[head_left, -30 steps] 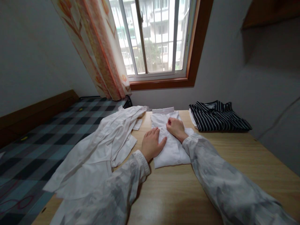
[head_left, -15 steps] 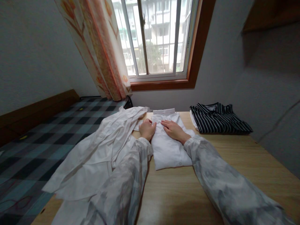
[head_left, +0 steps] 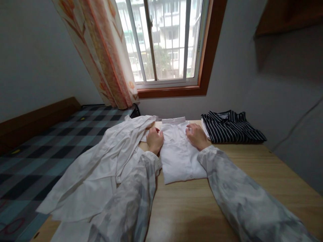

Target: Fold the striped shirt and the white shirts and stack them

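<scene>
A: What lies at the left of the view?
B: A bed with a checked cover (head_left: pixel 50 144) at nine o'clock; draped from it onto the wooden table (head_left: pixel 252 174) is an unfolded white shirt (head_left: pixel 101 168), loose and creased.

A: And at centre?
B: A folded white shirt (head_left: pixel 178 154), a neat rectangle with its collar toward twelve o'clock, flat on the table. The left hand (head_left: pixel 154 139) sits at its nine o'clock edge, fingers curled on the fabric there; whether it pinches cloth cannot be told. The right hand (head_left: pixel 196 136) rests at its two o'clock corner, fingers bent on the cloth, the grip likewise unclear.

A: What stands to the right?
B: A folded striped shirt (head_left: pixel 230 129) at one o'clock from the white one, just beside the right hand, near the wall.

A: How far has the folding gone?
B: By appearance, the striped shirt is finished and the centre shirt is folded, with only squaring or moving it left. The loose white shirt at nine o'clock remains wholly unfolded.
</scene>
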The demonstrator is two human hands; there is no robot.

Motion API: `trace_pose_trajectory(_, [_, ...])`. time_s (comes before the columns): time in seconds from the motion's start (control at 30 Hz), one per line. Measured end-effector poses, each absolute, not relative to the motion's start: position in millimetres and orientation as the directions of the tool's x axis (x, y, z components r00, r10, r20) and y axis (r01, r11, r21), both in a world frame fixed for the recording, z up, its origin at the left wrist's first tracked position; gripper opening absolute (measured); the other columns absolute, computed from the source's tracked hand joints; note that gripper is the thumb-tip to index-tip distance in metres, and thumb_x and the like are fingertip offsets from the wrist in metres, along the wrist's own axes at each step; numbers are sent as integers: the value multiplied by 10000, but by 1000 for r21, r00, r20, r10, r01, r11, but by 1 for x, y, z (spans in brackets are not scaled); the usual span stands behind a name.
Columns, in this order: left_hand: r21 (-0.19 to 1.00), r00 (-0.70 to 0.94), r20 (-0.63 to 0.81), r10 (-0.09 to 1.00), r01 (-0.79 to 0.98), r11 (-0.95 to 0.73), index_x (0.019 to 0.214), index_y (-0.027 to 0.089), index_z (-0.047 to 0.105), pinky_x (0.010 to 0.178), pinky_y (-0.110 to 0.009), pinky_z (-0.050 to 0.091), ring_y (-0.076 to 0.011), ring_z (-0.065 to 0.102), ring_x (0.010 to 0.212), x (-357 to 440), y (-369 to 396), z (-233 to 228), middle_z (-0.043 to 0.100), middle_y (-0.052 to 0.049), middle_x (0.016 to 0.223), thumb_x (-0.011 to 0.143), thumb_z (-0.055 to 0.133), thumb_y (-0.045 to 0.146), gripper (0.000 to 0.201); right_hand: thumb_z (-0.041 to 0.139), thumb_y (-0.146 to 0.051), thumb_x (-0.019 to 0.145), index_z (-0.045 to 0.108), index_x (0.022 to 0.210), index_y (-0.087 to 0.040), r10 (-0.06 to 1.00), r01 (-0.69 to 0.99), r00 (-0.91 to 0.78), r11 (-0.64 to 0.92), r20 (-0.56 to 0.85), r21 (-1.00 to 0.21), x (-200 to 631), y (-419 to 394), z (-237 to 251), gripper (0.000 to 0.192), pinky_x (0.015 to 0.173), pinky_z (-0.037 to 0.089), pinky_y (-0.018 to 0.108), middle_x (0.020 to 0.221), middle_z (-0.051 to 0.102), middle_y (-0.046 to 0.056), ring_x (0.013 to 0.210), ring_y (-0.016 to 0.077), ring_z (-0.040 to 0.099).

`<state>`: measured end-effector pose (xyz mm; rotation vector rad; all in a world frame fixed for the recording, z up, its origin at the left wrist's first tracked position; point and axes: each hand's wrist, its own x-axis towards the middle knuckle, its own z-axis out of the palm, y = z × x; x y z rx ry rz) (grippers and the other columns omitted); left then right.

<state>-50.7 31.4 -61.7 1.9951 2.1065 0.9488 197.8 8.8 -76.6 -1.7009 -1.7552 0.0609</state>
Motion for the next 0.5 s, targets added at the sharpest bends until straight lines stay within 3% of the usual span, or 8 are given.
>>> trace_pose_trajectory(0.1, [439, 16, 441, 897, 868, -232, 1198, 202, 709, 1092, -406, 499, -302, 701, 1231, -42, 35, -55, 750, -147, 1288, 1037, 669, 308, 197, 560, -247, 1009, 756, 1294, -145, 929, 891, 96, 80, 358, -448, 206, 7, -81, 361, 1215, 483, 423, 1373, 777, 184, 1335, 332, 682])
trace_pose_trajectory(0.2, [417, 195, 381, 904, 836, -356, 1223, 209, 731, 1071, -393, 521, -292, 722, 1190, -26, 46, -46, 786, -131, 1275, 1038, 715, 377, 250, 590, -239, 992, 691, 1413, -143, 928, 895, 115, 58, 356, -442, 204, 6, -83, 443, 1172, 504, 418, 1410, 762, 196, 1337, 348, 684])
trace_pose_trajectory(0.33, [411, 284, 238, 929, 837, -361, 1239, 206, 763, 1003, -379, 539, -303, 747, 1164, 2, 69, -39, 819, -140, 1268, 1032, 755, 520, 377, 610, -244, 993, 623, 1465, -148, 925, 891, 143, 35, 353, -452, 201, 5, -80, 482, 1116, 522, 405, 1411, 761, 197, 1312, 351, 699])
trace_pose_trajectory(0.5, [354, 308, 249, 918, 854, -383, 1224, 197, 808, 1036, -381, 530, -322, 734, 1218, 34, 91, -40, 824, -147, 1276, 999, 801, 521, 395, 608, -248, 1001, 605, 1469, -147, 929, 908, 135, 24, 345, -419, 199, 5, -77, 479, 1108, 502, 379, 1409, 763, 178, 1315, 329, 687])
